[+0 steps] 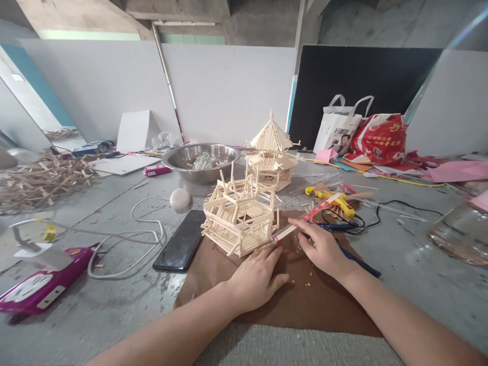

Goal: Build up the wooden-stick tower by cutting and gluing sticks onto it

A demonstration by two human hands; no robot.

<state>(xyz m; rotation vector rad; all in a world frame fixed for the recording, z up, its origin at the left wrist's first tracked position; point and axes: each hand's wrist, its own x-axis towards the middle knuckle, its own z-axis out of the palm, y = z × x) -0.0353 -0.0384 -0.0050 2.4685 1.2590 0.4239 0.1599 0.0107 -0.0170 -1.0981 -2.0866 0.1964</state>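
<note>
A: What's on my feed, biggest first?

B: Gray table [125, 300], lower half of frame. Black panel [366, 76], upper right. Brown sheet [324, 310], btm ctr, w/ crumbs on it. Loose stick pile [46, 180], left edge.

A: And the mid-size stuff?

B: Metal basin [198, 179], just above ctr, w/ clear plastic in it. Red bag [381, 140], right side, above ctr. Magenta power strip [28, 296], lower left, white plug in it. Open stick frame [247, 231], ctr, on the sheet's far left part, upright, uprights poking out of its top; that's what my hands are nearest. Roofed stick model [271, 140] stands just behind it.

A: Hands?

B: My LH [255, 277] is palm-down on the sheet, fingers close together, thumb apart, tips right by the frame's near right corner; can't tell if they touch it. My RH [324, 251] has its index out across the red-and-white strip [324, 206], thumb below; can't tell if that's a pinch, other fingers hidden.

A: Small stuff?

B: Black phone [179, 244], left of the frame, flat. Yellow glue gun [345, 206], right of ctr. Strip slants from the frame's corner up toward the gun. White ball [180, 199], above the phone.
</note>
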